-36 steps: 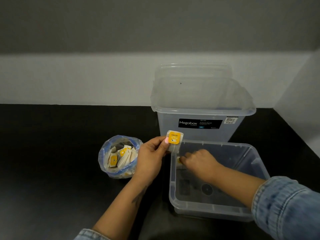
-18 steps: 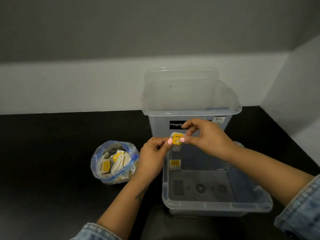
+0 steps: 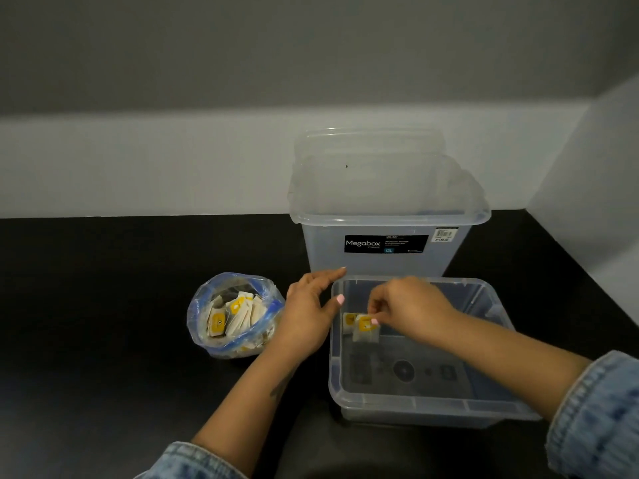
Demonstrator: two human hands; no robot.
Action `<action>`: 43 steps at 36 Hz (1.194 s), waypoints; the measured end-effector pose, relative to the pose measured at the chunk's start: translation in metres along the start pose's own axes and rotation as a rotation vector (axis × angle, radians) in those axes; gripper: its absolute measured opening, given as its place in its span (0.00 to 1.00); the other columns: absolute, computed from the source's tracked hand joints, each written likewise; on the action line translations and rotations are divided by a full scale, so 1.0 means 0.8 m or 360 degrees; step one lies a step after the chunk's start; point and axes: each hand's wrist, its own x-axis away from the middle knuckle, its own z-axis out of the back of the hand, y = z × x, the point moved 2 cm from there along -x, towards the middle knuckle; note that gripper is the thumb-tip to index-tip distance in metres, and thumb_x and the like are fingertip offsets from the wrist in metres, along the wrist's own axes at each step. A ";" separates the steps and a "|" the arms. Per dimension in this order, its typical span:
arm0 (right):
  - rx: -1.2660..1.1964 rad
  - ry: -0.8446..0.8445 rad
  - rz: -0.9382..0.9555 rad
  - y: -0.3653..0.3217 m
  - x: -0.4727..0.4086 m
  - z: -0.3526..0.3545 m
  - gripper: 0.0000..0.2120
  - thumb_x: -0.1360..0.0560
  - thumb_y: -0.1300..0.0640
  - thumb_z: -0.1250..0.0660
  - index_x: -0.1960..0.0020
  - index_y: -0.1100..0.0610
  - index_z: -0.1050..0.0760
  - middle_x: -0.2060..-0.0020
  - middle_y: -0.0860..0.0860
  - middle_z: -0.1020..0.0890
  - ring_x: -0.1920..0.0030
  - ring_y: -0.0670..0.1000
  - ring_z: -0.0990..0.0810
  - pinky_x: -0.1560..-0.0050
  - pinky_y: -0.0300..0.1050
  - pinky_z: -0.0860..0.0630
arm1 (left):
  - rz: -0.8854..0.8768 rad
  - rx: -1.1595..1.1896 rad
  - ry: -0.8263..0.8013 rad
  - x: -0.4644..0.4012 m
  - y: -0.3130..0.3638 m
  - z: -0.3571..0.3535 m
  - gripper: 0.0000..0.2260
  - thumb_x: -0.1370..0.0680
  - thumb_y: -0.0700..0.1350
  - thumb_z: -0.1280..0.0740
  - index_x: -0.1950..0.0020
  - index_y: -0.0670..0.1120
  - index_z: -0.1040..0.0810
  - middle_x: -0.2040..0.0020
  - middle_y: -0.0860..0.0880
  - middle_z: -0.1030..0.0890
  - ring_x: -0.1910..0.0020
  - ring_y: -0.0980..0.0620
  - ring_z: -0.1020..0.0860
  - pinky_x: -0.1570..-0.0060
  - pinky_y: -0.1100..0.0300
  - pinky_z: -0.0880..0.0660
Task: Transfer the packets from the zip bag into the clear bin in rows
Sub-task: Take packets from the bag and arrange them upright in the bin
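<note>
— Where are the packets?
— One packet (image 3: 349, 323) lies in the clear bin (image 3: 432, 402); the right hand (image 3: 409, 305) pinches a second packet (image 3: 364, 327) beside it.
— And the left hand (image 3: 306, 314)?
— Loose, empty, at the bin's left wall. The zip bag (image 3: 235, 314) sits on the bench (image 3: 103, 305), left of the bin.

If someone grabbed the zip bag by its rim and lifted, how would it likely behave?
The zip bag is thin, crinkled film slumped on the counter, so it would probably sag and deform. The loose packets inside would likely shift. It looks light for its size, and with its mouth open, tilting could spill packets.
</note>
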 end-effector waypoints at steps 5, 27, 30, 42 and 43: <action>0.0218 -0.0076 0.0023 -0.003 -0.010 -0.032 0.07 0.24 0.53 0.34 0.48 0.51 0.21 0.51 0.52 0.18 0.49 0.55 0.21 0.51 0.46 0.25 | 0.0003 -0.0002 0.0024 0.002 0.001 0.000 0.20 0.22 0.45 0.35 0.33 0.61 0.31 0.33 0.55 0.31 0.31 0.53 0.35 0.32 0.48 0.34; 0.0427 0.0075 0.0083 -0.002 -0.021 -0.054 0.08 0.21 0.56 0.41 0.45 0.55 0.26 0.50 0.56 0.19 0.50 0.59 0.21 0.55 0.47 0.28 | 0.0023 0.0001 0.0018 0.000 0.005 -0.003 0.20 0.22 0.43 0.35 0.33 0.60 0.30 0.33 0.55 0.31 0.31 0.53 0.35 0.31 0.48 0.34; 0.0492 0.0070 0.0114 -0.002 -0.021 -0.052 0.09 0.21 0.56 0.42 0.43 0.55 0.28 0.50 0.56 0.19 0.49 0.59 0.21 0.54 0.49 0.27 | 0.0015 0.0027 0.0036 0.001 0.006 -0.002 0.19 0.22 0.43 0.35 0.33 0.60 0.29 0.34 0.55 0.30 0.31 0.53 0.34 0.32 0.48 0.33; 0.0398 0.0194 0.0100 0.009 -0.010 -0.024 0.11 0.24 0.47 0.35 0.47 0.52 0.27 0.53 0.52 0.19 0.51 0.54 0.21 0.57 0.44 0.30 | -0.0057 0.0147 0.0133 0.006 0.013 0.020 0.19 0.22 0.39 0.36 0.48 0.67 0.28 0.42 0.58 0.29 0.36 0.55 0.30 0.36 0.56 0.29; 0.0366 0.0222 0.0087 0.009 -0.008 -0.021 0.12 0.25 0.45 0.34 0.47 0.52 0.26 0.53 0.51 0.19 0.51 0.52 0.21 0.58 0.43 0.31 | -0.0068 0.0141 0.0136 0.007 0.012 0.024 0.18 0.22 0.39 0.36 0.47 0.66 0.28 0.42 0.58 0.28 0.38 0.57 0.29 0.38 0.61 0.29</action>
